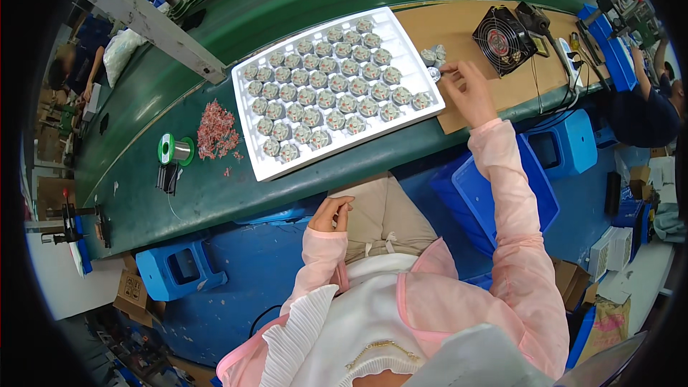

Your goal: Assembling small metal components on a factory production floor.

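Observation:
My right hand [467, 92] reaches over the right edge of a white foam tray [423, 64], fingers closed together. At its fingertips is a small round whitish part [434, 74]. Just beyond it, a few similar grey-white parts [433, 55] lie on brown cardboard beside the tray. Many round grey-white parts with reddish spots [337, 82] stand in rows in the tray's pockets; the pockets along its right side hold none. My left hand [331, 214] hovers above my lap in front of the bench edge, fingers curled in; whatever they may hold is hidden.
Left of the tray lie a heap of small reddish pieces [217, 131] and a wire spool [175, 150] on a stand. A black fan [503, 41] stands on the cardboard [469, 36] at right, near a power strip [570, 64]. Below are a blue bin [469, 197] and blue stools [175, 272].

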### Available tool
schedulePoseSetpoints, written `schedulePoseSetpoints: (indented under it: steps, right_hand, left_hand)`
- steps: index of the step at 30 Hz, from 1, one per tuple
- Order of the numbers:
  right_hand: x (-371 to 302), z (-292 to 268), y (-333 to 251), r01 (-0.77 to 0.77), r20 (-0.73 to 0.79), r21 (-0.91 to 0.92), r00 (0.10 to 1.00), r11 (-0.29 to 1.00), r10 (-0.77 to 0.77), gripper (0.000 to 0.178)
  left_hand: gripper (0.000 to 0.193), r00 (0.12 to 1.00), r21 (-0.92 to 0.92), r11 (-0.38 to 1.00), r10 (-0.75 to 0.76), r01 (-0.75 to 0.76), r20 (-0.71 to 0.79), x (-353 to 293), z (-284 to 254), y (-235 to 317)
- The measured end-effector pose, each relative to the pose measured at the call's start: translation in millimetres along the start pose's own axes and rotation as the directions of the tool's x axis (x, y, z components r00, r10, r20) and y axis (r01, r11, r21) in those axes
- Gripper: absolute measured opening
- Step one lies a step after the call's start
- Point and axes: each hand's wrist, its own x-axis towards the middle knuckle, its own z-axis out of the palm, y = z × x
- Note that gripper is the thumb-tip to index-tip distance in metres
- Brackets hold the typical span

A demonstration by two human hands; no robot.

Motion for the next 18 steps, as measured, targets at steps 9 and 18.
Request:
schedulePoseSetpoints:
  steps: [9,18]
  right_hand:
    - [3.8,15.6,-6.3,-0.048,0.113,-0.232,0.991,0.972,0.076,0.035]
    - [24.6,-6.8,3.1,-0.149,0.369,-0.271,0.896,0.951,0.246,0.029]
  left_hand:
    - [0.016,1.000,-0.004,1.000,-0.029,0.029,-0.011,-2.9,-1.1,1.3]
    - [0.016,1.000,0.008,1.000,-0.020,0.020,-0.020,-3.0,-3.5,-1.5]
